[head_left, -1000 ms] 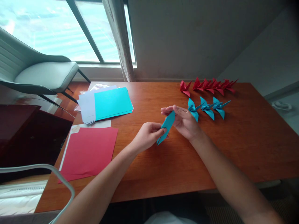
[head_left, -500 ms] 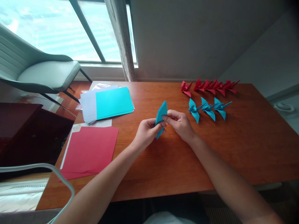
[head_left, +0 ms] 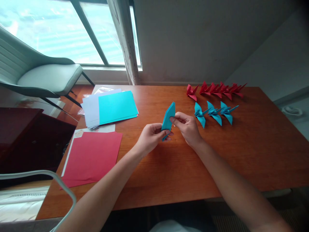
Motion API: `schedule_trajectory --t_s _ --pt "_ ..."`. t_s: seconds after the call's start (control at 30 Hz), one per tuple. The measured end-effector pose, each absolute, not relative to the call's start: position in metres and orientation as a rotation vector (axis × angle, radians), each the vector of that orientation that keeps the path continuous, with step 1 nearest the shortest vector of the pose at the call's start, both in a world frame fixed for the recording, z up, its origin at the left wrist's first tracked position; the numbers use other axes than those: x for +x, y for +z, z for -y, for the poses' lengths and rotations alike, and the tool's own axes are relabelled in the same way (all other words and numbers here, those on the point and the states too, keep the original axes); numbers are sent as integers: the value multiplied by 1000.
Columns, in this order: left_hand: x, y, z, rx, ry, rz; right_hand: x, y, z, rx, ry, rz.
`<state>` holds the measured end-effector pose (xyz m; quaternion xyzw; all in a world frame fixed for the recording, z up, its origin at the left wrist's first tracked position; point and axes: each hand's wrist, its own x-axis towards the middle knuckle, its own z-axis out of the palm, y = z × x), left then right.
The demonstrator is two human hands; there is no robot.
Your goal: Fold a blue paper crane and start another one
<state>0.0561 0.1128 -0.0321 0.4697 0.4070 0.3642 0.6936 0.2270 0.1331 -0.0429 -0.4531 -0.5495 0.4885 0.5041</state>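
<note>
A folded piece of blue origami paper, narrow and pointed at the top, is held up above the middle of the table. My left hand grips its lower part, thumb in front and fingertips showing behind. With thumb and fingers, my right hand pinches its right edge a little higher up. Right of my hands, three blue paper cranes stand in a row. Behind them is a row of several red paper cranes, with one red crane slightly apart at its left end.
On the wooden table, a stack of blue sheets overlaps white sheets at the back left. Red sheets lie nearer on the left. A pale chair stands by the window, and a curved white bar crosses the lower left.
The folded blue paper has shifted slightly up and right, tilting a little more to the right. My right hand's thumb has moved slightly higher with it. The cranes and sheets rest unmoved.
</note>
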Motion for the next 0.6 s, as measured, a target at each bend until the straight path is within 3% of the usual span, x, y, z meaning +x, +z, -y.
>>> schedule_trajectory --t_s 0.33,0.6 --pt "53 -33 -118 1125 926 -966 225 -36 -132 -1103 1172 1460" --pt "54 -32 -117 1138 945 -1072 223 -35 -126 -1161 684 1490"
